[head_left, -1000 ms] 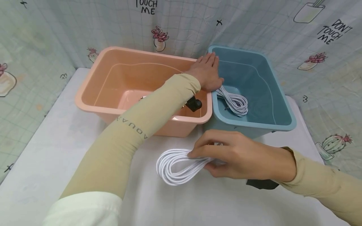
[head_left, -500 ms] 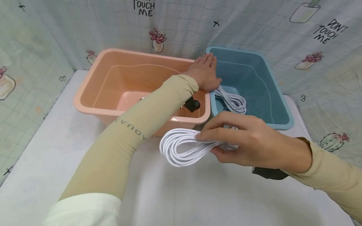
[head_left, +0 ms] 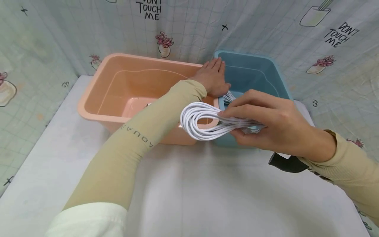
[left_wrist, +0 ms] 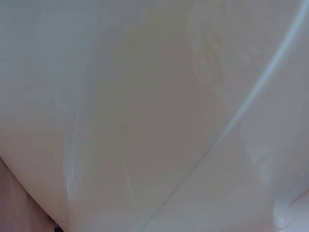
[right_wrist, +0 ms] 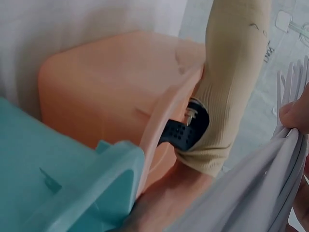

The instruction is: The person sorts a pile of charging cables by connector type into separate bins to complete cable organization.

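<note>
My right hand (head_left: 273, 120) pinches a bundled coil of white cable (head_left: 192, 122) between thumb and fingers, its loops pointing left. The coil is held up over the front corner where the peach tub (head_left: 91, 116) and the blue tub (head_left: 251, 70) meet. My left hand (head_left: 211, 77) rests with outstretched fingers across the adjoining rims of both tubs. Behind the held coil, part of another white cable (head_left: 228, 96) shows inside the blue tub. In the right wrist view the held cable (right_wrist: 246, 198) fills the lower right corner. Only a pale, blurred surface fills most of the left wrist view.
Both tubs stand side by side on a white-covered table (head_left: 165, 197), against a patterned curtain (head_left: 189, 29). A black wrist strap (head_left: 288, 164) hangs under my right wrist. Small items at the bottom of the peach tub are mostly hidden by my left sleeve (head_left: 133, 141).
My right hand has lifted the cable coil from low over the table, forward and slightly right, up to the tubs' front rims. My left hand stays on the rims.
</note>
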`<state>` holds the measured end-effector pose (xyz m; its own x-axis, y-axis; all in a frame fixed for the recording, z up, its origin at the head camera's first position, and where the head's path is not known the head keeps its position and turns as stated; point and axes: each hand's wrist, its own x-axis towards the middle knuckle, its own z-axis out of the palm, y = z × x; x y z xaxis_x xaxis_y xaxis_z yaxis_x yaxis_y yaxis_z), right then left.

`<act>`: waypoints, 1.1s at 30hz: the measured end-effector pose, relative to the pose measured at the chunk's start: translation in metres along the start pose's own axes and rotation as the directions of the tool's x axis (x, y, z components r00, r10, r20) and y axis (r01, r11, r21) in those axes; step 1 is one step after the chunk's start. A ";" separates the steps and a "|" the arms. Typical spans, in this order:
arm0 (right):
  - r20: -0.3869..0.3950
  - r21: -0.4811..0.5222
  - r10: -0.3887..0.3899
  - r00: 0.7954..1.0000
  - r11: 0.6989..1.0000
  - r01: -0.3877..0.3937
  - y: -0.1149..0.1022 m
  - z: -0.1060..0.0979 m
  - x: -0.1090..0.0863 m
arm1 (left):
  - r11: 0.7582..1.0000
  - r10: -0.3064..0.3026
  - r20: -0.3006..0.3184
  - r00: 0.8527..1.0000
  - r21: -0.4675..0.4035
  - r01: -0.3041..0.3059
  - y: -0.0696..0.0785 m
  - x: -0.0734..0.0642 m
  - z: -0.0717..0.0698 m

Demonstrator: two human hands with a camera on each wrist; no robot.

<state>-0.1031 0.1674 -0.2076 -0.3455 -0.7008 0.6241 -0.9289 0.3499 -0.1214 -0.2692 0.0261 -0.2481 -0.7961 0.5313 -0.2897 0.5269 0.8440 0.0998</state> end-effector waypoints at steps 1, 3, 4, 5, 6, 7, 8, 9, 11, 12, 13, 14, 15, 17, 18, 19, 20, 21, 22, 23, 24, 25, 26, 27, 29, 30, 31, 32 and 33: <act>-0.002 -0.013 0.006 1.000 1.000 -0.006 0.001 -0.002 0.001 | 1.000 -0.003 0.003 1.000 0.000 0.003 0.000 0.000 0.000; -0.005 -0.027 0.018 1.000 0.999 -0.018 0.003 -0.005 0.002 | 1.000 -0.005 -0.001 1.000 0.002 0.005 0.000 0.000 0.000; -0.005 -0.029 0.026 1.000 0.999 -0.026 0.005 -0.007 0.002 | 1.000 -0.006 -0.002 1.000 0.005 0.006 0.000 0.000 0.000; -0.004 -0.030 0.030 1.000 0.999 -0.031 0.006 -0.009 0.002 | 1.000 -0.007 -0.004 1.000 0.006 0.007 -0.001 0.001 0.001; -0.003 -0.029 0.037 0.999 0.999 -0.037 0.008 -0.011 0.003 | 1.000 -0.006 -0.010 1.000 0.008 0.006 -0.001 0.002 0.001; -0.005 -0.024 0.042 0.999 0.999 -0.042 0.010 -0.013 0.004 | 1.000 -0.004 -0.015 1.000 0.009 0.004 -0.002 0.004 0.003; -0.009 -0.015 0.047 0.999 0.999 -0.047 0.011 -0.014 0.004 | 1.000 -0.001 -0.017 1.000 0.006 0.001 -0.004 0.007 0.004; -0.015 -0.003 0.053 0.998 0.999 -0.053 0.013 -0.016 0.005 | 1.000 0.004 -0.027 1.000 0.012 -0.004 -0.006 0.010 0.006; -0.021 0.006 0.066 0.998 0.998 -0.066 0.017 -0.019 0.006 | 0.999 0.034 -0.057 0.998 0.009 -0.034 -0.011 0.014 0.010; -0.020 0.001 0.075 0.997 0.997 -0.075 0.019 -0.021 0.006 | 0.998 0.054 -0.081 0.995 0.031 -0.052 -0.015 0.020 0.014; -0.026 -0.001 0.082 0.996 0.997 -0.082 0.022 -0.022 0.007 | 0.995 0.086 -0.126 0.988 0.063 -0.079 -0.019 0.027 0.021; -0.027 -0.012 0.091 0.996 0.996 -0.091 0.024 -0.024 0.007 | 0.993 0.102 -0.157 0.982 0.076 -0.091 -0.024 0.035 0.027; -0.025 -0.020 0.100 0.995 0.995 -0.101 0.027 -0.025 0.007 | 0.994 0.107 -0.181 0.978 0.043 -0.100 -0.026 0.040 0.031; -0.018 -0.055 0.127 0.992 0.990 -0.128 0.031 -0.029 0.007 | 0.990 0.080 -0.209 0.975 -0.099 -0.102 -0.028 0.048 0.036; -0.019 -0.064 0.146 0.989 0.987 -0.147 0.033 -0.030 0.007 | 0.983 0.064 -0.232 0.971 -0.156 -0.102 -0.028 0.055 0.040; -0.022 -0.072 0.163 0.986 0.984 -0.165 0.036 -0.031 0.008 | 0.968 0.041 -0.236 0.971 -0.232 -0.097 -0.026 0.051 0.038; -0.024 -0.079 0.181 0.983 0.980 -0.182 0.038 -0.032 0.008 | 0.951 0.012 -0.220 0.975 -0.299 -0.079 -0.023 0.046 0.033; -0.031 -0.080 0.197 0.980 0.977 -0.199 0.040 -0.033 0.008 | 0.934 0.002 -0.215 0.977 -0.349 -0.078 -0.019 0.037 0.028; -0.037 -0.085 0.213 0.976 0.973 -0.216 0.042 -0.034 0.008 | 0.933 -0.004 -0.218 0.976 -0.352 -0.074 -0.016 0.030 0.023; -0.045 -0.091 0.232 0.972 0.968 -0.236 0.044 -0.035 0.008 | 0.951 0.010 -0.199 0.980 -0.300 -0.071 -0.013 0.023 0.019; -0.053 -0.096 0.248 0.967 0.963 -0.252 0.046 -0.036 0.008 | 0.967 0.022 -0.179 0.984 -0.244 -0.066 -0.009 0.012 0.013; -0.055 -0.107 0.264 0.963 0.957 -0.268 0.048 -0.037 0.008 | 0.980 0.028 -0.146 0.989 -0.191 -0.055 -0.007 0.007 0.009; -0.053 -0.113 0.283 0.958 0.951 -0.288 0.051 -0.039 0.008 | 0.989 0.039 -0.119 0.992 -0.139 -0.056 -0.005 0.003 0.007; -0.050 -0.121 0.305 0.951 0.943 -0.309 0.053 -0.040 0.008 | 0.993 0.042 -0.087 0.995 -0.105 -0.051 -0.003 0.000 0.004; -0.060 -0.129 0.356 0.933 0.924 -0.361 0.058 -0.042 0.008 | 0.999 0.043 -0.039 0.998 -0.027 -0.044 -0.001 -0.004 0.001; -0.064 -0.133 0.378 0.924 0.914 -0.383 0.061 -0.042 0.007 | 0.999 0.036 -0.032 0.999 -0.017 -0.037 -0.001 -0.005 0.001; -0.069 -0.135 0.398 0.915 0.905 -0.404 0.064 -0.043 0.007 | 0.999 0.031 -0.032 0.999 -0.015 -0.031 0.000 -0.005 0.001; -0.079 -0.133 0.419 0.905 0.895 -0.426 0.067 -0.043 0.007 | 0.999 0.025 -0.035 0.999 -0.018 -0.026 0.000 -0.005 0.001; -0.092 -0.132 0.439 0.894 0.884 -0.448 0.070 -0.043 0.007 | 0.999 0.019 -0.041 0.999 -0.027 -0.020 0.000 -0.005 0.001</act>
<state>-0.1647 0.2144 -0.1784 -0.7044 -0.4156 0.5754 -0.6491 0.7051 -0.2854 -0.2654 0.0236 -0.2478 -0.7976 0.5497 -0.2484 0.5344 0.8349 0.1315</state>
